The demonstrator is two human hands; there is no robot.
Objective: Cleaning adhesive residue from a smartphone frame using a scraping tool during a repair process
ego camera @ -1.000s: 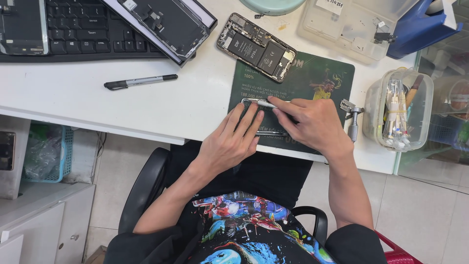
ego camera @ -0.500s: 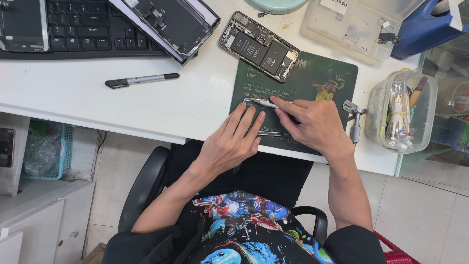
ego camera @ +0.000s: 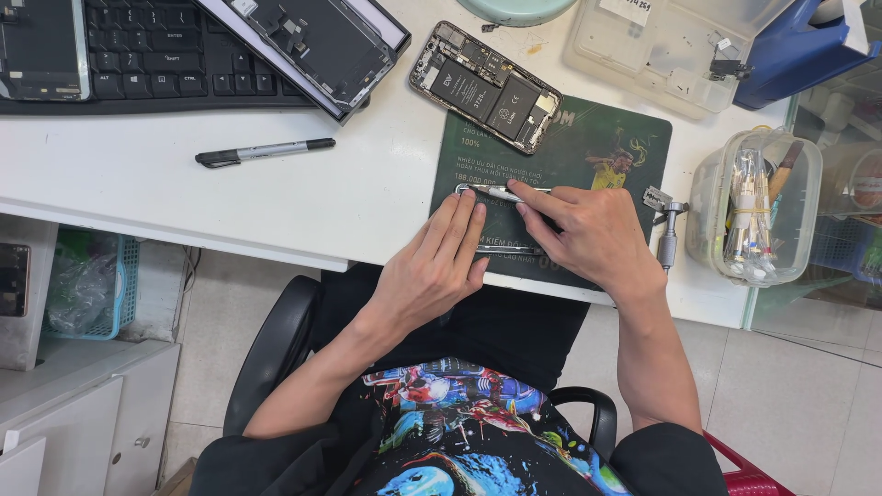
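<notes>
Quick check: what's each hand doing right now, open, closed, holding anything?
Left hand: open, fingers flat on the phone frame.
Right hand: curled over the frame, fingertips at its top edge; grip cannot be told.

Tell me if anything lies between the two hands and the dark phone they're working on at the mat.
Nothing visible does. The left hand lies flat on the dark phone and the right hand has its fingertips on the phone's upper edge. The opened phone and the small metal tool lie clear, off to the sides.

1. A smooth, glossy white finish is seen on the desk [ego camera: 276, 197].
2. The green mat [ego camera: 588, 138] looks matt and rubbery.
3. The phone frame [ego camera: 496, 220] is edged in shiny metal.
4. The container [ego camera: 799, 216] is made of clear plastic.
</notes>
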